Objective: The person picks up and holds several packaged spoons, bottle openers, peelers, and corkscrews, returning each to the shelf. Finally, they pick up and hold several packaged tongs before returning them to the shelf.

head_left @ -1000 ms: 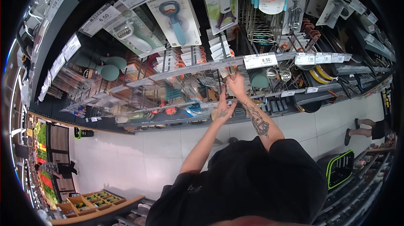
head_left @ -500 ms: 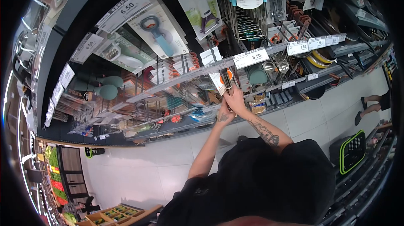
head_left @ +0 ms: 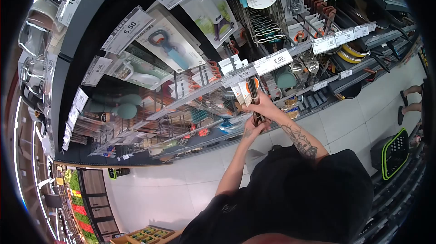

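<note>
Below the 8.50 price tag point(head_left: 273, 62), several packaged utensils with white and orange cards point(head_left: 247, 92) hang close together. My right hand point(head_left: 263, 108), on the tattooed arm, is closed around the lower part of these packages. Just beneath it, my left hand point(head_left: 254, 128) is closed on the lower end of the same bunch, where dark, narrow pieces show between the fingers. The exact kind of utensil is too small to make out.
Hanging packs surround the hands, among them a blue bottle opener point(head_left: 170, 49), a peeler pack point(head_left: 211, 14) and wire racks point(head_left: 268, 28). Yellow-rimmed pans point(head_left: 352, 55) lie right. A black and green basket point(head_left: 394, 155) stands behind at right, near another person's legs point(head_left: 408, 101).
The view has shifted, so shelf and hands appear slightly farther right and lower. The cards now look more fanned apart, and dark pieces show between my two hands.
</note>
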`<action>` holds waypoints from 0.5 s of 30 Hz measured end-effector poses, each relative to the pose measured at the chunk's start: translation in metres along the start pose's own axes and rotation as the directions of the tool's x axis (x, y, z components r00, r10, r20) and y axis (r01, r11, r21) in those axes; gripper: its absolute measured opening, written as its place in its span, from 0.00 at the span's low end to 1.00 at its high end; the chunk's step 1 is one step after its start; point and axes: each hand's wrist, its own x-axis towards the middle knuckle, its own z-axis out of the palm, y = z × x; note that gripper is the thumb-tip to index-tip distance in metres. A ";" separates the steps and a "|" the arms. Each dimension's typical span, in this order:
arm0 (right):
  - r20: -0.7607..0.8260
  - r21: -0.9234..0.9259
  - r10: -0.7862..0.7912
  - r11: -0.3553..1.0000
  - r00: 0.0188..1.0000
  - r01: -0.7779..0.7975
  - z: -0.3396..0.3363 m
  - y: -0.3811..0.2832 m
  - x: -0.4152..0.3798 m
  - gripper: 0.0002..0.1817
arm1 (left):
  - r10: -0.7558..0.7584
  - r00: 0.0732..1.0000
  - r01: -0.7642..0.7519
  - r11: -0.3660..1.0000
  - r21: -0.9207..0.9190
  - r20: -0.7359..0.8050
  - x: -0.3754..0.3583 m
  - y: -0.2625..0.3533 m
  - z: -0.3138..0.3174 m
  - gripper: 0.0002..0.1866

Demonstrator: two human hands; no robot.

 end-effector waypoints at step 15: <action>-0.026 -0.379 -0.183 0.912 0.983 0.160 -0.005 0.071 -0.040 0.29 | 0.343 0.939 -0.292 0.818 0.495 -0.012 0.008 -0.112 -0.024 0.22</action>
